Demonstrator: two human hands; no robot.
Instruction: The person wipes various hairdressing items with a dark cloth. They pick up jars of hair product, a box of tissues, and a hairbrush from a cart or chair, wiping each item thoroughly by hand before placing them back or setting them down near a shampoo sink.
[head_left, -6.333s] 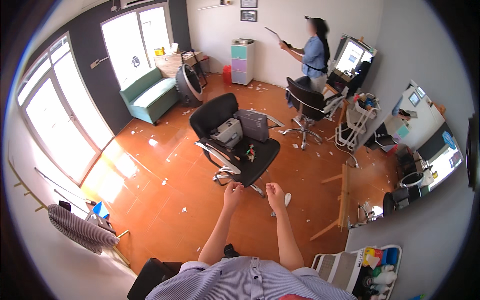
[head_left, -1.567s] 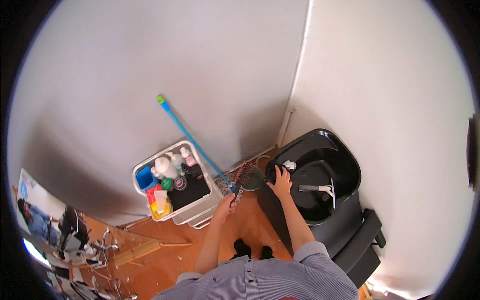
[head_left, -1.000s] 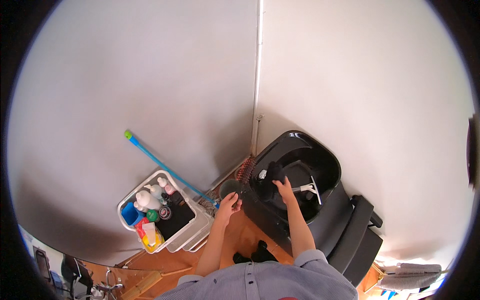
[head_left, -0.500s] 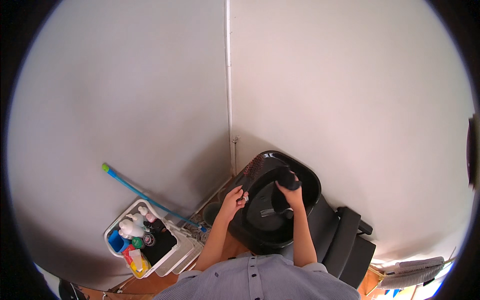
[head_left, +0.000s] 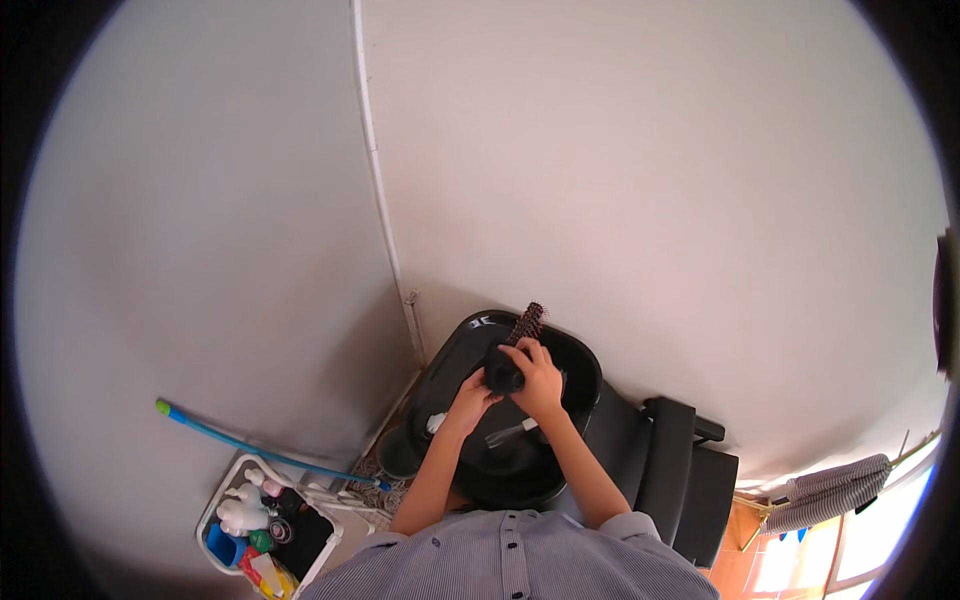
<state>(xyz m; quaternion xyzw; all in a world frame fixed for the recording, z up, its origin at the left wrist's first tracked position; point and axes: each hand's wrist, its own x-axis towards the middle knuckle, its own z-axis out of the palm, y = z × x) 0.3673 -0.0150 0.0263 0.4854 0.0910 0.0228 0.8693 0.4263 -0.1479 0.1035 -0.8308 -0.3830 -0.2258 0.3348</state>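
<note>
White corner, black wash basin (head_left: 575, 365); both hands' grip (head_left: 537, 377) clamped on round hairbrush (head_left: 512, 350).

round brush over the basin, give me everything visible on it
The round brush is dark, with a cylindrical bristled head showing reddish-brown bristles and a dark handle. It tilts, head pointing up toward the wall, over the black wash basin. The right hand grips its handle; the left hand sits close below, contact unclear.

Soft even daylight on pale walls, bright glare at lower right, heavy fisheye bending, dark vignetted rim.
</note>
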